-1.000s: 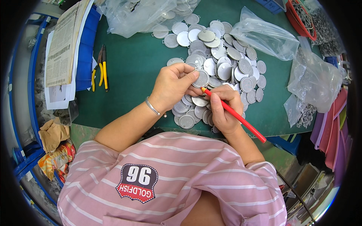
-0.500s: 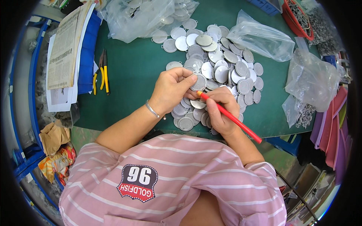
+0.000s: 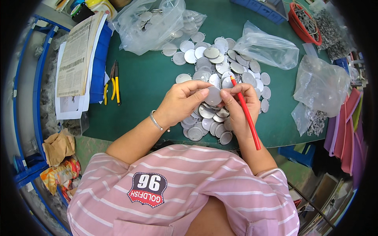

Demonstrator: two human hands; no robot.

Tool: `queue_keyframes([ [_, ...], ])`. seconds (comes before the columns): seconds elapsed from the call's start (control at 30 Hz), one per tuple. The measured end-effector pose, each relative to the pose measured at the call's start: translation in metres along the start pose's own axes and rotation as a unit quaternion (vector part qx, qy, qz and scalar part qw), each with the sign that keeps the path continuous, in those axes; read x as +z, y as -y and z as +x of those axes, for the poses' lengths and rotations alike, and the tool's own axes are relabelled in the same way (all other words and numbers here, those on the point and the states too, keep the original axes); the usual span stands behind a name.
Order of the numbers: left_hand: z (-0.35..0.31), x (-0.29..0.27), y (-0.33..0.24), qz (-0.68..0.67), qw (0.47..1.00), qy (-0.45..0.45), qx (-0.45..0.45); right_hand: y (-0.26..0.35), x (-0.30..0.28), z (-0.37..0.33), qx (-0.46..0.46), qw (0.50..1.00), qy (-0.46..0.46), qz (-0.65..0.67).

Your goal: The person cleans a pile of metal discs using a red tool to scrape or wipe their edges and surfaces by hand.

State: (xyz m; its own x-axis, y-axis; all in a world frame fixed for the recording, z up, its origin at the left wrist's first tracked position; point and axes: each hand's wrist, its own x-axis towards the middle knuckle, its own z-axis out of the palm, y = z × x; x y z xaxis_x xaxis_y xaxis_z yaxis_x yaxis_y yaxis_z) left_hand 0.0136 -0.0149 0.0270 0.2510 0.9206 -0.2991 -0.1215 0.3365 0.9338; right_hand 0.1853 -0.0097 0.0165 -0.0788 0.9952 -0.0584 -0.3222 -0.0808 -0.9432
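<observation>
A round grey metal disc [image 3: 214,96] with a plain face is held up over the pile. My left hand [image 3: 179,101] pinches its left edge between thumb and fingers. On the disc's other side, my right hand [image 3: 241,108] has thumb and fingertip at its edge. That same hand also grips a red pen-shaped tool [image 3: 249,122], its yellowish tip pointing up and away from the disc. Beneath and beyond both hands spreads a heap of similar discs [image 3: 195,133], some with a ribbed face, some smooth, many with small side loops.
Yellow-handled pliers [image 3: 117,90] lie on the green table [image 3: 141,74] at left, beside a blue bin [image 3: 100,59] topped with papers. Clear plastic bags [image 3: 269,47] lie behind and right, one at the back holding discs. A red basket [image 3: 302,29] of small metal parts stands far right.
The tool's tip has left the disc's lower edge and now points upward in my right hand. A plain face shows instead of a ribbed one. My right fingers have come to the disc.
</observation>
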Motion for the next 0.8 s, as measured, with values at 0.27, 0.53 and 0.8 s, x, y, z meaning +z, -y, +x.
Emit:
queue_keyframes([
  [0.27, -0.005, -0.002, -0.005, -0.017, 0.993, -0.064, 0.094, 0.003, 0.001, -0.001, 0.016, 0.997, -0.011, 0.08],
  [0.53, 0.028, -0.086, -0.074, 0.425, 0.754, -0.342, 0.366, 0.005, -0.002, -0.005, 0.002, 0.999, -0.004, 0.048],
  [0.8, 0.025, -0.053, 0.005, 0.58, 0.784, -0.084, 0.204, 0.003, -0.001, -0.003, 0.004, 0.999, 0.009, 0.032],
])
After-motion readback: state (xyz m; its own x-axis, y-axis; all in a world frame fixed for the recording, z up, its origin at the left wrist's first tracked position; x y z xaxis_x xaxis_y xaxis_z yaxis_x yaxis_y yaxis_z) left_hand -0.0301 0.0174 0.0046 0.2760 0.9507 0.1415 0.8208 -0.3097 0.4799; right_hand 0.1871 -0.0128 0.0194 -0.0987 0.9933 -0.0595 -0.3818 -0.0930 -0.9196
